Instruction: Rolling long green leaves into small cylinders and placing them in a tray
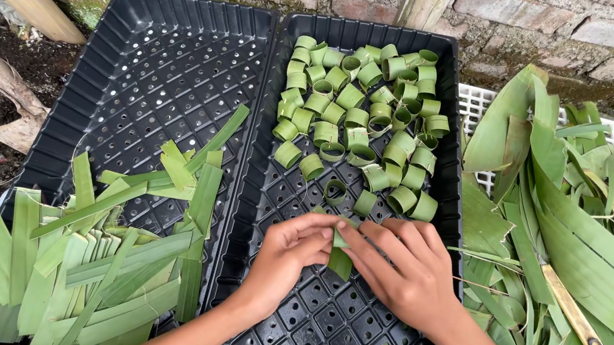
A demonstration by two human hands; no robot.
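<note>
Both hands meet over the near end of the right-hand black tray (442,212). The left hand (289,252) and the right hand (404,270) each keep a pinching grip on one green leaf strip (340,261), fingertips close together so it can curl. Finished leaf rings (362,101) crowd the tray's far end. Flat cut strips (100,264) lie in the left tray (149,59), whole leaves (579,245) just beside the right one, with a knife (578,319) lying on them.

Left hand (287,254) and right hand (403,268) meet fingertip to fingertip, fingers curled, pinching folded green leaf strip (341,259); both forearms angle inward toward strip.
</note>
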